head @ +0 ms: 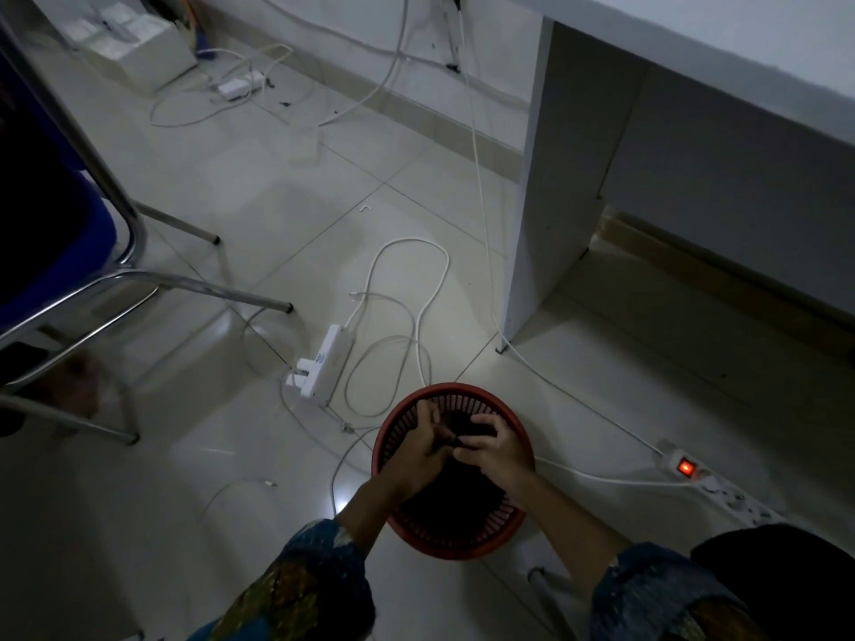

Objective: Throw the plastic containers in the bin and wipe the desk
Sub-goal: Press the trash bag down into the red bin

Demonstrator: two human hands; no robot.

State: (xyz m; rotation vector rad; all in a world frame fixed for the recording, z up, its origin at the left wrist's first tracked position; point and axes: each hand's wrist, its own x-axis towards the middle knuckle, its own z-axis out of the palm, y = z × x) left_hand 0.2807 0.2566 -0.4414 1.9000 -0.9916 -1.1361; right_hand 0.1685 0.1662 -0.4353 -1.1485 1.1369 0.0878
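A round red mesh bin [462,529] stands on the tiled floor in front of me. Both my hands are over its mouth. My left hand [423,448] and my right hand [497,448] are closed together on a dark object [467,434], too dim to identify, held just above the bin's dark inside. The white desk [740,57] runs across the upper right, with its panel leg [532,215] reaching the floor behind the bin.
A white power strip [324,367] with looping cables lies left of the bin. Another strip with a lit red switch [685,467] lies to the right. A blue chair with chrome legs [139,279] stands at left. A white box [139,53] sits by the far wall.
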